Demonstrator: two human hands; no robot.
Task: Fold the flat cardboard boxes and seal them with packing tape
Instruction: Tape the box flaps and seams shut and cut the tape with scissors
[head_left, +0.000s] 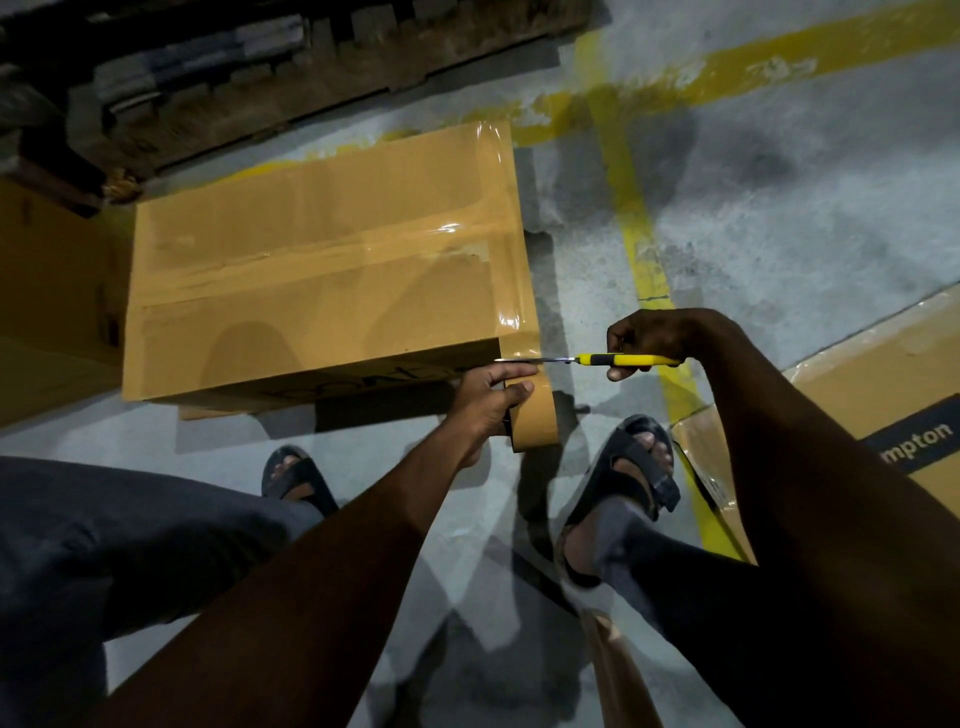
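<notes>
Beside the taped brown cardboard box (322, 270) on the grey concrete floor (753, 218), my left hand (485, 402) has fingers clamped on a brown packing tape roll (537, 423), my right hand (647, 335) on yellow-handled scissors (618, 359), whose blade may nick my nearby left forefinger.

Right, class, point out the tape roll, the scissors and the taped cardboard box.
tape roll (537, 426): head view, on its brown outer band.
scissors (613, 359): head view, on the yellow handle.
cardboard box (322, 291): head view, on its taped top face.
</notes>
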